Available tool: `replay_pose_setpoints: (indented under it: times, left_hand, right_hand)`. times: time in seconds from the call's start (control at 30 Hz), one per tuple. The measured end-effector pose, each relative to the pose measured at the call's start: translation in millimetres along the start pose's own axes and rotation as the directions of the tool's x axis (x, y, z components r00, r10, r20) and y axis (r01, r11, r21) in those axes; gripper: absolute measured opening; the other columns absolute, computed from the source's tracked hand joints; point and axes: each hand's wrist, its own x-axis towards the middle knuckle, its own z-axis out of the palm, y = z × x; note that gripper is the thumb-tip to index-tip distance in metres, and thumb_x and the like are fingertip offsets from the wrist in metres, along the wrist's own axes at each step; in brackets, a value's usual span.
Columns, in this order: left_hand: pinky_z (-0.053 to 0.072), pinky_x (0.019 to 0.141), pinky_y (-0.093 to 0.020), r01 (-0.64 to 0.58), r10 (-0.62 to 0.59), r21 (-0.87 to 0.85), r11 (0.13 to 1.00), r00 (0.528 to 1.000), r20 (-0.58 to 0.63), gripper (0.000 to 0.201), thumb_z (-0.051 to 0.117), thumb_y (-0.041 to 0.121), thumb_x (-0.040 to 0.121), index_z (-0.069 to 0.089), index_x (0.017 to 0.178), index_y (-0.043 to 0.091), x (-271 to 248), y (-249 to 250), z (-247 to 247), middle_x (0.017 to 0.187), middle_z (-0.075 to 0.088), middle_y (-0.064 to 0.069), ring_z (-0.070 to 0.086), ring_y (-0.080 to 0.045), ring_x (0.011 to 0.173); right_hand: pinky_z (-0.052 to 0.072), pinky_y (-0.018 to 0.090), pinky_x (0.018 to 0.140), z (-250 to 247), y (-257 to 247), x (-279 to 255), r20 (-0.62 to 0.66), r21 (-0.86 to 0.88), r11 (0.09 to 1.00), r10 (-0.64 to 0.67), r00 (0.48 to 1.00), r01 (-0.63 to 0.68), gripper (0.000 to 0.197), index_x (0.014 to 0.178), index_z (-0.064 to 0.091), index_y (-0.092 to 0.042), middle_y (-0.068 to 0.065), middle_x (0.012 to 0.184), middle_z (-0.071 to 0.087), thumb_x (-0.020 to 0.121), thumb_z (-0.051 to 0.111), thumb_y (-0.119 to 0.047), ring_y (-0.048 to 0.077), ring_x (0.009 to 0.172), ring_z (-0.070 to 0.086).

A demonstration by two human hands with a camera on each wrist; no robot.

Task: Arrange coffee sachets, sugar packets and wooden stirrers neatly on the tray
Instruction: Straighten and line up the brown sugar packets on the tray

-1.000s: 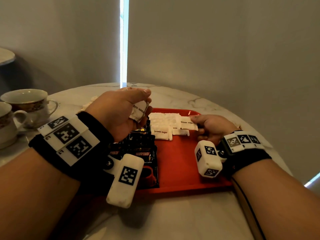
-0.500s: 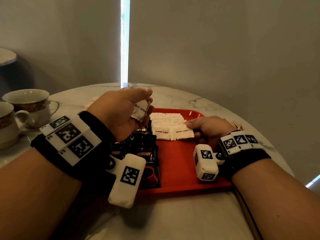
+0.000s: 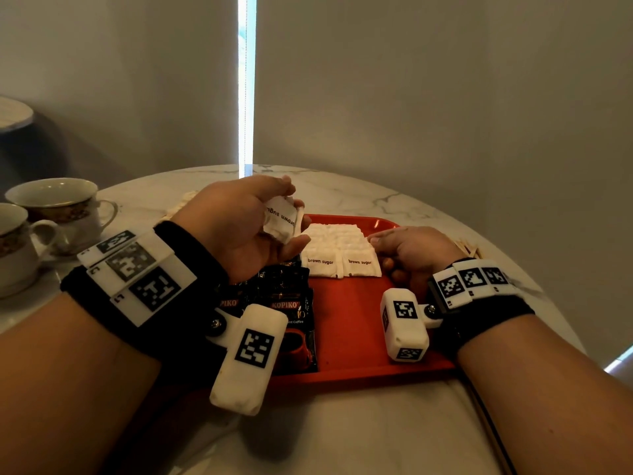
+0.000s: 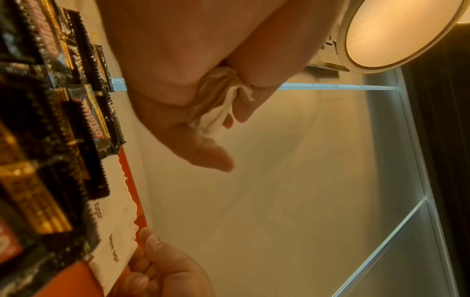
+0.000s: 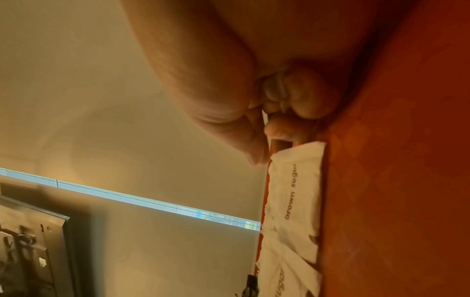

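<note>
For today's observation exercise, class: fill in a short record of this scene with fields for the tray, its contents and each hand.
tray: red tray on marble table
coffee sachets: black Kopiko sachets, tray's left side
sugar: brown sugar packets in overlapping rows, far middle
left hand: grips spare sugar packets
right hand: fingers curled, beside the rows
stirrers: wooden stirrers off the tray, right
</note>
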Motion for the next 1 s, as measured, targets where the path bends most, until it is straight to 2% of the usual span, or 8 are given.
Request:
replay_pose_setpoints:
  times: [0.17,0.33,0.5,0.63,0.7,0.83,0.93,1.0]
  left_hand:
    - [0.050,0.042,-0.021,-0.040,0.040,-0.024,0.999,0.999,-0.005,0.020,0.057,0.029,0.101,0.060,0.091,0.013,-0.4,0.2,2.0,0.098,0.063,-0.012,0.069,-0.022,0.071]
    - [0.058,0.055,-0.027,-0.046,0.047,-0.070,0.997,0.999,0.024,0.014,0.058,0.012,0.095,0.059,0.108,0.006,-2.4,0.5,2.3,0.123,0.054,-0.023,0.067,-0.033,0.093]
    - [0.063,0.066,-0.031,-0.076,0.080,-0.077,0.994,0.995,0.059,0.018,0.044,0.002,0.096,0.061,0.099,0.006,-6.1,0.8,4.1,0.125,0.050,-0.023,0.069,-0.037,0.093]
    - [0.063,0.066,-0.041,-0.067,0.068,-0.011,0.998,0.994,0.086,0.025,0.046,0.002,0.097,0.066,0.110,0.009,-5.1,-2.1,3.0,0.129,0.055,-0.025,0.069,-0.038,0.098]
    - [0.064,0.068,-0.044,-0.051,0.046,0.045,0.998,0.993,0.111,0.025,0.048,0.004,0.098,0.065,0.115,0.007,-4.1,-3.9,2.2,0.125,0.062,-0.025,0.070,-0.036,0.100]
    - [0.061,0.067,-0.039,-0.064,0.048,0.110,0.992,0.989,0.139,0.021,0.060,0.014,0.094,0.064,0.114,0.006,-1.1,-6.4,0.4,0.115,0.070,-0.020,0.071,-0.028,0.096]
    - [0.059,0.062,-0.034,-0.091,0.080,0.077,0.993,0.988,0.134,0.036,0.071,0.019,0.077,0.063,0.112,0.010,0.5,-7.5,-0.4,0.115,0.071,-0.019,0.070,-0.027,0.092]
    - [0.057,0.060,-0.031,-0.105,0.095,0.073,0.992,0.986,0.137,0.036,0.071,0.019,0.077,0.063,0.111,0.010,1.6,-7.8,-0.3,0.114,0.073,-0.017,0.071,-0.026,0.091]
  right_hand:
    - [0.036,0.026,0.047,0.9,-1.0,0.3,-0.048,0.115,0.993,-0.010,0.999,0.016,0.017,0.103,0.069,-0.004,0.009,0.082,0.062,0.092,0.068,-0.017,0.013,0.053,0.048]
    - [0.051,0.026,0.047,4.1,-4.3,-2.7,0.044,0.196,0.981,-0.007,0.999,-0.002,0.020,0.098,0.066,-0.006,0.008,0.078,0.063,0.098,0.063,-0.025,0.016,0.055,0.063]
    - [0.056,0.027,0.051,6.9,-4.6,-9.6,0.116,0.133,0.990,0.037,0.993,-0.053,0.025,0.101,0.064,-0.005,0.014,0.089,0.067,0.098,0.063,-0.030,0.023,0.067,0.072]
    - [0.057,0.029,0.052,5.7,-5.7,-11.6,0.113,0.163,0.986,0.013,0.993,-0.031,0.026,0.102,0.065,-0.004,0.013,0.087,0.067,0.097,0.064,-0.029,0.023,0.065,0.071]
    - [0.056,0.028,0.052,3.9,-7.8,-12.6,0.105,0.203,0.979,-0.034,0.994,0.012,0.025,0.101,0.065,-0.004,0.011,0.083,0.066,0.098,0.063,-0.029,0.020,0.062,0.070]
    - [0.047,0.022,0.045,5.0,-19.1,-24.1,0.120,0.314,0.940,-0.182,0.976,0.137,0.027,0.096,0.066,-0.009,0.005,0.077,0.066,0.097,0.062,-0.036,0.014,0.057,0.063]
    - [0.043,0.021,0.045,11.5,-28.5,-41.9,0.189,0.376,0.902,-0.301,0.935,0.214,0.038,0.096,0.065,-0.008,0.005,0.076,0.066,0.082,0.068,-0.044,0.013,0.057,0.061]
    - [0.041,0.022,0.047,17.6,-31.8,-52.5,0.265,0.394,0.886,-0.365,0.893,0.245,0.045,0.098,0.064,-0.007,0.006,0.078,0.065,0.075,0.074,-0.044,0.014,0.058,0.060]
